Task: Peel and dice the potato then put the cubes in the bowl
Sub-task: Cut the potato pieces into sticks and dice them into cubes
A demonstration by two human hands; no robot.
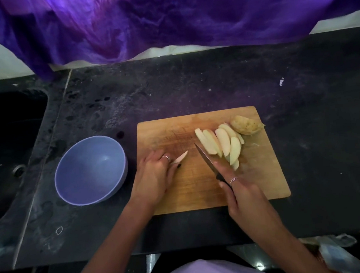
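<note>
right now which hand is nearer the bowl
Left. The left hand rests on the cutting board's left edge, just right of the bowl. The right hand holds the knife farther right.

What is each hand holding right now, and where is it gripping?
The right hand holds the black-handled kitchen knife by its handle. The left hand pins one pale potato slice at its near end.

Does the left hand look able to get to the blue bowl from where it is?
Probably yes. The left hand rests at the board's left edge, the bowl sits just beside it, and nothing lies between, though it pins a potato slice.
</note>
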